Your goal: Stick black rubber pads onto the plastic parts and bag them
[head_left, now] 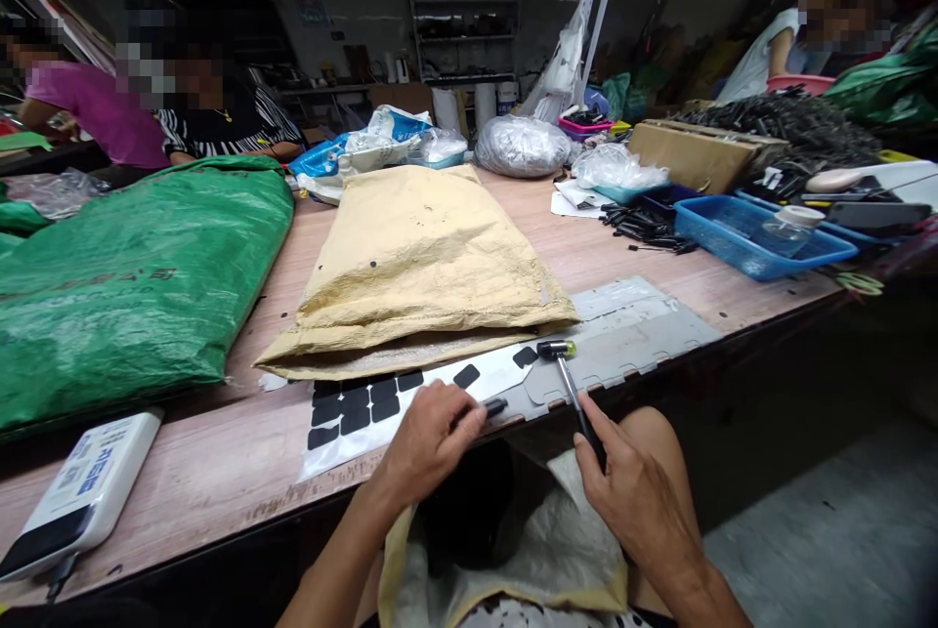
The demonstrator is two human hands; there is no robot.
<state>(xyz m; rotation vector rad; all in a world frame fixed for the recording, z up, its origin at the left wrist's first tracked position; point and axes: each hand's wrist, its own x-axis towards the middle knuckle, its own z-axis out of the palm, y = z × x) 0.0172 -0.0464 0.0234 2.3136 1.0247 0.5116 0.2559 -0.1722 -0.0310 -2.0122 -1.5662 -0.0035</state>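
My right hand (622,477) is wrapped round the black handle of a small hammer (566,376), its black and yellow-green head over the grey plate (622,335) at the table's edge. Under the fingers of my left hand (440,423), a small dark piece (495,406) pokes out to the right, pinched close to the plate's left part. Beside that hand lies a white sheet (329,457) bearing several black rounded patches (356,410). Behind the sheet rests a yellow woven sack (432,257), its open end towards me.
A green sack (139,276) and a white boxy device (84,491) are at the left. Blue trays (754,237), black parts (645,223) and a cardboard box (693,154) stand at the right. An open sack (513,560) hangs below the table edge. Other people sit at the back.
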